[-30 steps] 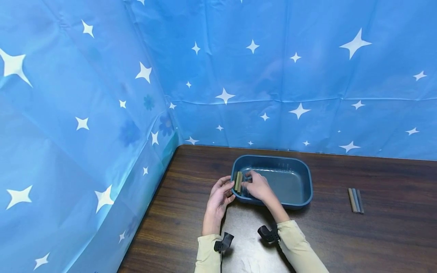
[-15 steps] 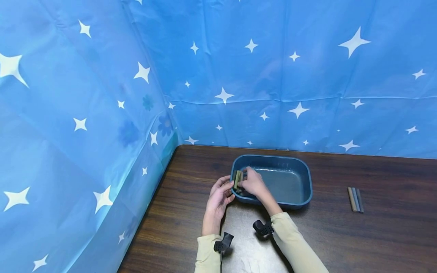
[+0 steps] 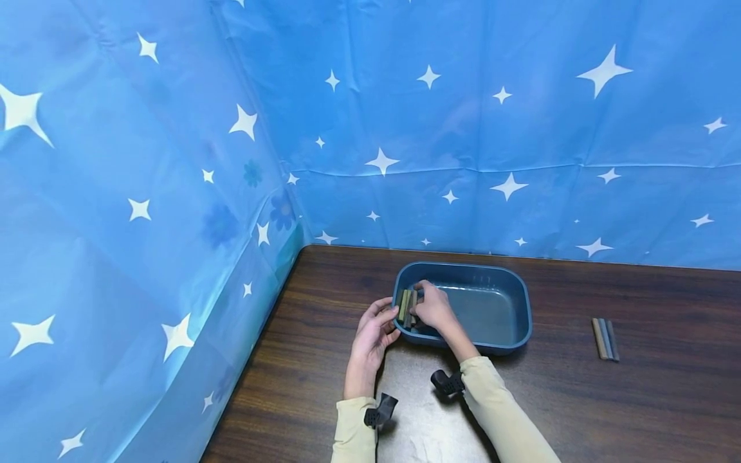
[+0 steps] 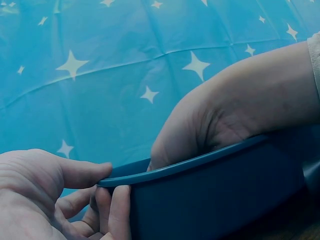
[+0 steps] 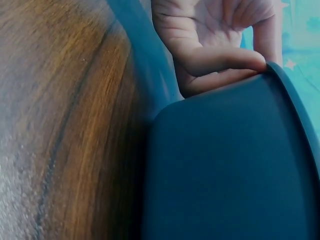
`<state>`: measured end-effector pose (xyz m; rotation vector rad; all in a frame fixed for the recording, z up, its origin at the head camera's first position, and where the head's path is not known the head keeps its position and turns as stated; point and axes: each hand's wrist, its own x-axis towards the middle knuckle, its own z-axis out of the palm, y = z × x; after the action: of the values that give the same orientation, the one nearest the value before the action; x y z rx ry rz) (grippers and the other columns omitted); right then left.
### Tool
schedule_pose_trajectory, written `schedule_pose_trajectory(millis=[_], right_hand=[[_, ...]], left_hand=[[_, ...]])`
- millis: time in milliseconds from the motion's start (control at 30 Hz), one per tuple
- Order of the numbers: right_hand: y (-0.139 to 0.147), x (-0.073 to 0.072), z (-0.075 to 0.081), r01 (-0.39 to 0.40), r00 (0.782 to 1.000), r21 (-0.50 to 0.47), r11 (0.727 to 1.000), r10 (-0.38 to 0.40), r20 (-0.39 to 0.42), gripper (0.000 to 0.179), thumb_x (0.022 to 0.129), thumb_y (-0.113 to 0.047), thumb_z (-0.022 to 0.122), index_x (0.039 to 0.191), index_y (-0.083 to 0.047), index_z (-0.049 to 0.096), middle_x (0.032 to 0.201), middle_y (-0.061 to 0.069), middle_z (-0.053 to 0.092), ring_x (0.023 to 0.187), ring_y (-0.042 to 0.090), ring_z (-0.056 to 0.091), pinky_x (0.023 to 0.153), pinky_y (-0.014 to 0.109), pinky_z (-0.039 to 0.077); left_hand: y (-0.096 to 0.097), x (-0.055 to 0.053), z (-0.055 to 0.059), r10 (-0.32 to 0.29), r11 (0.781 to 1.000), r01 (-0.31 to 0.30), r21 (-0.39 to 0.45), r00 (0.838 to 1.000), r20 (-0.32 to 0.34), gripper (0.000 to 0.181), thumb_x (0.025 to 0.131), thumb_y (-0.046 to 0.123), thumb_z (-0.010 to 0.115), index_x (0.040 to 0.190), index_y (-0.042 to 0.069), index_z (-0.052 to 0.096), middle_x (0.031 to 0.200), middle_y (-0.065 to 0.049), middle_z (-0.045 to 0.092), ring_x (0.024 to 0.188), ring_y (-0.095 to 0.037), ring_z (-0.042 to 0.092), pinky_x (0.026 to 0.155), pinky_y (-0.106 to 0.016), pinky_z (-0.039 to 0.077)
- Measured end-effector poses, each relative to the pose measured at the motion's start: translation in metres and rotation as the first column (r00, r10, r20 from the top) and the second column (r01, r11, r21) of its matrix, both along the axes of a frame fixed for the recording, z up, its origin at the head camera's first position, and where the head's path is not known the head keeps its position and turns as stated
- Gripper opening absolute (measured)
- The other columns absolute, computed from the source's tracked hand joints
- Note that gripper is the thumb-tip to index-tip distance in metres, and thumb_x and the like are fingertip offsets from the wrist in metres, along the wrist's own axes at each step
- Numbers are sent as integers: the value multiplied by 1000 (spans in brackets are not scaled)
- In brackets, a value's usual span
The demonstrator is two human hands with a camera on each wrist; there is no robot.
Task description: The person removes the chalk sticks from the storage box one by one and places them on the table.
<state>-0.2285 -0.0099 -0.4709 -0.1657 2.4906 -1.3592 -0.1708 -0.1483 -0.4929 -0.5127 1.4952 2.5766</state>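
Observation:
A dark blue rectangular basin [image 3: 489, 315] stands on the table. My left hand [image 3: 370, 337] grips its left rim, thumb over the edge and fingers outside, as the left wrist view also shows with the thumb resting on the basin rim [image 4: 170, 172]. Inside the left end, several narrow olive and dark sticks [image 3: 403, 305] stand side by side. Reaching in over the near side, my right hand [image 3: 435, 308] pinches a brownish stick [image 3: 413, 302] at the right of that row. The basin wall hides its fingertips in the left wrist view. What the sticks are made of cannot be told.
Three similar sticks [image 3: 605, 339], tan, blue-grey and dark, lie together on the wooden table [image 3: 666, 399] at the right. A blue star-patterned cloth [image 3: 463, 128] hangs behind the table and along its left side.
My right hand and forearm have shifted slightly left inside the basin. Another stick now shows at the right of the row, between its fingers. My left hand keeps its place on the rim.

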Motion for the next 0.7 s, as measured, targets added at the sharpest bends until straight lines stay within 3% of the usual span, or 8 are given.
schedule_pose_trajectory(millis=[200, 367, 567, 700], right_hand=[[12, -4, 1, 15, 1000, -2, 1000, -15, -25, 47, 83, 2, 68, 127, 4, 52, 89, 16, 67, 77, 25, 64, 60, 35, 51], [25, -4, 2, 11, 1000, -98, 995, -11, 2, 46, 85, 4, 64, 129, 2, 51, 90, 17, 67, 77, 25, 65, 61, 36, 55], [45, -2, 9, -6, 999, -256, 967, 18, 46, 47, 89, 7, 58, 134, 2, 48, 98, 24, 63, 81, 30, 66, 64, 40, 57], [60, -1, 17, -2, 999, -299, 954, 13, 36, 47, 90, 6, 58, 135, 1, 47, 103, 27, 62, 84, 31, 65, 66, 43, 57]], left_hand=[[1, 0, -1, -1, 1000, 1, -8, 1000, -3, 24, 90, 5, 61, 112, 5, 55, 85, -2, 58, 62, -7, 53, 51, -18, 47], [1, 0, 1, -1, 1000, 1, -14, 1000, 1, 25, 89, 5, 61, 113, 5, 54, 85, -2, 57, 62, -7, 52, 51, -18, 47], [2, -1, 0, -4, 1000, 4, -15, 1000, -5, 25, 89, 5, 62, 113, 4, 54, 84, -1, 57, 62, -7, 52, 52, -19, 47], [0, -1, -1, -1, 1000, 1, -12, 1000, -9, 24, 90, 4, 61, 112, 4, 54, 83, 0, 57, 61, -7, 53, 52, -19, 47]])
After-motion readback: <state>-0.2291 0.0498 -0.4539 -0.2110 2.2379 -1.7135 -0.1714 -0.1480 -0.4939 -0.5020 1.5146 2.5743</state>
